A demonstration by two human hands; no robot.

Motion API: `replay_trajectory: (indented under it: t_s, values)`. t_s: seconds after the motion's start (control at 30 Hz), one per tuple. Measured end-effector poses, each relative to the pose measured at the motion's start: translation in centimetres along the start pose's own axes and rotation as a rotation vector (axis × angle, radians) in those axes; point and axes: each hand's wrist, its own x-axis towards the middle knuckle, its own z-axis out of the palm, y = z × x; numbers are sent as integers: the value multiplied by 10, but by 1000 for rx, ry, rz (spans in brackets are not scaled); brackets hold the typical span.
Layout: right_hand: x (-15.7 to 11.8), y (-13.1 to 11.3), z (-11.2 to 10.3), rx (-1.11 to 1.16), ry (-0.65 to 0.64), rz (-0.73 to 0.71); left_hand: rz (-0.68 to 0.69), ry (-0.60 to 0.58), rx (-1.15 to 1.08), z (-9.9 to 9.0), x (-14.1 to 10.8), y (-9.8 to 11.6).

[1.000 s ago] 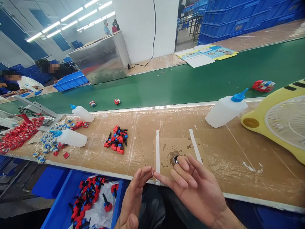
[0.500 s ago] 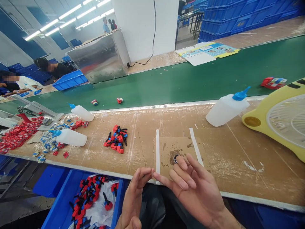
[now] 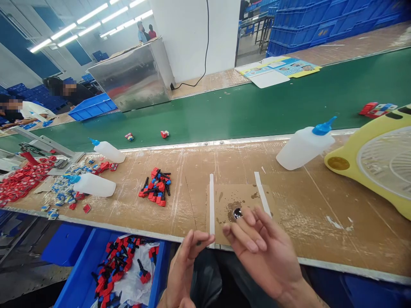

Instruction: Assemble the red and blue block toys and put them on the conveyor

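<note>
My left hand is raised at the table's front edge, fingers stretched out and holding nothing I can make out. A small dark spot shows by its fingertips. To the right, my right hand is palm up with loosely bent, spread fingers and nothing visible in them. Behind its fingers lies a cardboard sheet with wet stains, between two white tape strips. A small round, dark, shiny thing with a pale rim shows beside the right fingers, apparently on the cardboard. The two hands are apart.
A pile of red, blue and black parts lies left, near white squeeze bottles. Another bottle and a yellow fan stand right. A blue bin holds similar parts. Behind runs a green belt; co-workers sit far left.
My hands have drawn apart; their fingertips were touching or nearly so. The right little finger has curled in. Small pieces on the green belt have shifted slightly right.
</note>
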Motion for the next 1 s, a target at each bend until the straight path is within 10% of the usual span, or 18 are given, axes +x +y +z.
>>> replay_trajectory:
  t_s: [0.17,0.4,1.0]
  values:
    - [-1,-14,4,-36,-32,-55,35,67,-73,7,4,-1]
    - [-5,6,1,-56,-80,105,-150,498,-123,14,38,15]
    - [-5,10,4,-67,-79,183,-174,512,-16,14,39,16]
